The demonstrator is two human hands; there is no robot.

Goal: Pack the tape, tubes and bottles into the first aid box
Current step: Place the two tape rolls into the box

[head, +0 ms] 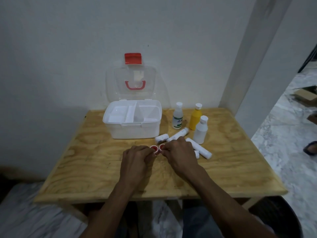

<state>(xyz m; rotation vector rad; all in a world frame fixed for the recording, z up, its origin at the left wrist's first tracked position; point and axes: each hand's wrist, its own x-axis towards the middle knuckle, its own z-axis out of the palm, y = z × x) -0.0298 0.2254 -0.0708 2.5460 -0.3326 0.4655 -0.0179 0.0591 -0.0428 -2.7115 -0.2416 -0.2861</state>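
2 hands (137, 157) on tape rolls (154, 148)

We take this for a room in a home. We see a small plywood table (223, 169) pushed against a plain white wall (68, 48), a marble-patterned tile floor (283, 143) running past a white pillar (253, 66), a cardboard box (307, 97) lying on that floor, and 1 sandalled foot (311, 150) at the right edge.

Dim, even indoor light; soft shadow on the wall (51, 66) far left; wide-angle bending and blur at the edges.
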